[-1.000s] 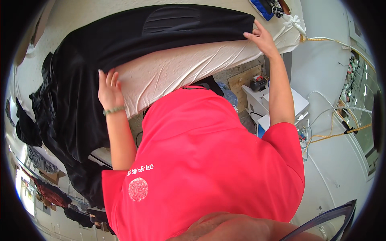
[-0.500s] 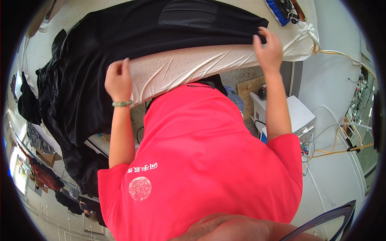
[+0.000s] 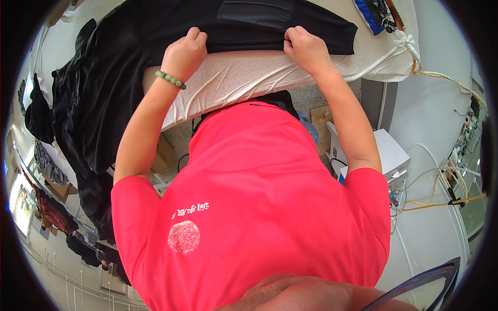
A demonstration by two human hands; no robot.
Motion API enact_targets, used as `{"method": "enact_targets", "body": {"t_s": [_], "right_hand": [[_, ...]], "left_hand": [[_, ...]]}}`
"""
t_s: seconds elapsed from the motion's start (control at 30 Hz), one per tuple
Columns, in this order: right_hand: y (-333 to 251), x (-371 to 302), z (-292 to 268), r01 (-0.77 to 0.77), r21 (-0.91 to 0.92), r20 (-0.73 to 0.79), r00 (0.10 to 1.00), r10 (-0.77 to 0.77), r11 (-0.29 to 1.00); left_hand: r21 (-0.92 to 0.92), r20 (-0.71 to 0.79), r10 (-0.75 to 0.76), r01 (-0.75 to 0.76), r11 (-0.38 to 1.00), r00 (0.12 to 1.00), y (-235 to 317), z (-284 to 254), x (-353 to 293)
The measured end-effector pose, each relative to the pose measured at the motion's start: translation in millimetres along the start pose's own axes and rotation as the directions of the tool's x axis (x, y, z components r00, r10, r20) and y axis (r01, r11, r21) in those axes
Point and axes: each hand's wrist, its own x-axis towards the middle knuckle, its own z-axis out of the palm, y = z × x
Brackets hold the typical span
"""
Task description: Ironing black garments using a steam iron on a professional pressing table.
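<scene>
A black garment lies over the white-covered padded table. One long section of it, like a sleeve or trouser leg, stretches to the right and bears a smoother rectangular patch. My left hand, below a green bead bracelet, is closed on the near edge of that section. Further right, my right hand pinches the same edge, left of the section's open end. The rest of the garment spreads left and hangs over the table's side.
Beyond my right hand, a blue and black tool with a brown handle lies near the table's corner, beside a knotted white cloth. Yellow cords run off to the right. Below the table stands a white box.
Both hands have moved inward and up onto the garment's near edge, their fingers now closed on it. The long section has shifted slightly right.
</scene>
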Motion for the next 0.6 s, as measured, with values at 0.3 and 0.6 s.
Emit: {"method": "enact_targets", "body": {"t_s": [0.3, 0.6], "right_hand": [[-26, -24, -1, 0.147, -0.050, -0.193, 0.969, -0.154, 0.988], [-61, -25, -15, 0.190, 0.040, -0.209, 0.962, -0.178, 0.981]], "left_hand": [[-0.187, -0.401, 0.045, -0.130, 0.974, 0.915, 38, 8, -10], [-0.242, -0.400, 0.098, -0.208, 0.948, 0.911, 69, 0, -17]]}}
